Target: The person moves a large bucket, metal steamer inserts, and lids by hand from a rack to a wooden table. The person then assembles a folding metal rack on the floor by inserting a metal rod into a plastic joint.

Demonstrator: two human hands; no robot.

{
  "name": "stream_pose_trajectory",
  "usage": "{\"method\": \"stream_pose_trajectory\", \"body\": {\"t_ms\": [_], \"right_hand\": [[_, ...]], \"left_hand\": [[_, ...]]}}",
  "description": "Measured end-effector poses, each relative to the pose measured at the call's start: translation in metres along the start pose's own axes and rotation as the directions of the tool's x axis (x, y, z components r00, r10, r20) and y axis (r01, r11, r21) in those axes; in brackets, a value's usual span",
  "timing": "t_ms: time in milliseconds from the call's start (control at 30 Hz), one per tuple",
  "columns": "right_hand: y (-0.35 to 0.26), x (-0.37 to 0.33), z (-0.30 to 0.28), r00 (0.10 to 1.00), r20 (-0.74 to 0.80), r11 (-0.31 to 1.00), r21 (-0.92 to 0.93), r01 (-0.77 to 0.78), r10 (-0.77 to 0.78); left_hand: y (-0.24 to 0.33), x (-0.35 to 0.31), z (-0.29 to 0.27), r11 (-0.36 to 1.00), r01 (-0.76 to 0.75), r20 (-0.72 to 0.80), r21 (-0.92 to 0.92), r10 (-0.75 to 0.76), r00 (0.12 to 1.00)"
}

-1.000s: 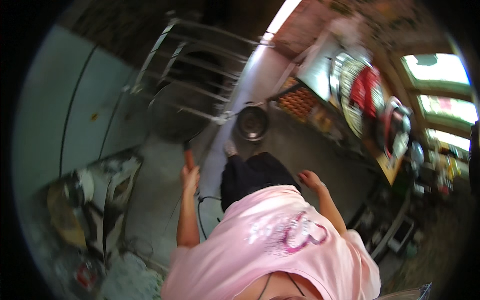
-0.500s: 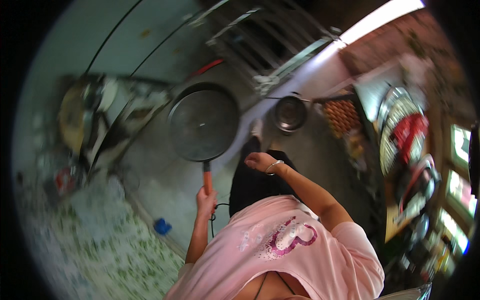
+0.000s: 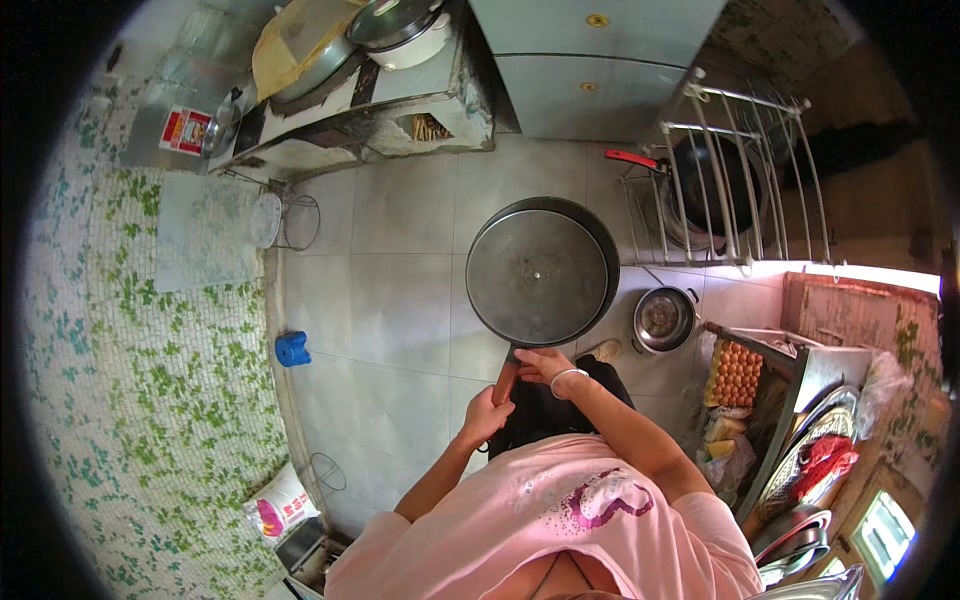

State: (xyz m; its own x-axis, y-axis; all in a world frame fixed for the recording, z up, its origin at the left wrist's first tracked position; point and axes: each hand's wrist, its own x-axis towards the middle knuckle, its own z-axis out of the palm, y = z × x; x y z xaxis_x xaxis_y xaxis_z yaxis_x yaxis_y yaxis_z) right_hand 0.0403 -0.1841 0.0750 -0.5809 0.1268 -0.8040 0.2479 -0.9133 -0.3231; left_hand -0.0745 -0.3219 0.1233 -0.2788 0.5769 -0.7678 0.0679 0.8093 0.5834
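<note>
A large dark frying pan [image 3: 540, 280] with a reddish-brown handle is held out in front of my body, above the tiled floor. My left hand [image 3: 487, 415] is closed round the lower part of the handle. Up at the neck, where handle meets pan, my right hand [image 3: 545, 368] has its fingers closed against it; a pale bracelet circles that wrist. The pan's wide dark inner surface faces up, with a small bright spot near its middle.
A metal bowl [image 3: 664, 319] stands on the floor right of the pan. Beyond is a wire rack [image 3: 735, 180] holding dark pans. Eggs [image 3: 735, 375] sit at a shelf on the right. A stove counter [image 3: 430, 100] lies far left, and a blue object [image 3: 292, 349] is by the left wall.
My view has turned left, so the stove counter and cabinet now show ahead. My right hand has come from beside the pan onto the handle's neck; my left hand keeps its grip.
</note>
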Motion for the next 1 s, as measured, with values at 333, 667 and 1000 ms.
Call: {"method": "stream_pose_trajectory", "body": {"t_ms": [333, 667, 1000], "right_hand": [[0.036, 0.105, -0.058, 0.813, -0.276, 0.685, -0.702, 0.193, -0.512], [0.075, 0.143, -0.162, 0.695, -0.655, 0.886, -0.461, -0.058, -0.296], [0.059, 0.189, -0.220, 0.589, -0.792, 0.956, -0.272, -0.107, -0.160]], "left_hand": [[-0.042, 0.157, -0.090, 0.996, 0.078, -0.148, 0.052, -0.069, 0.987], [-0.131, 0.426, -0.102, 0.976, 0.100, -0.254, -0.191, -0.148, 0.956], [-0.198, 0.608, -0.076, 0.879, 0.054, -0.312, -0.474, -0.225, 0.923]]}}
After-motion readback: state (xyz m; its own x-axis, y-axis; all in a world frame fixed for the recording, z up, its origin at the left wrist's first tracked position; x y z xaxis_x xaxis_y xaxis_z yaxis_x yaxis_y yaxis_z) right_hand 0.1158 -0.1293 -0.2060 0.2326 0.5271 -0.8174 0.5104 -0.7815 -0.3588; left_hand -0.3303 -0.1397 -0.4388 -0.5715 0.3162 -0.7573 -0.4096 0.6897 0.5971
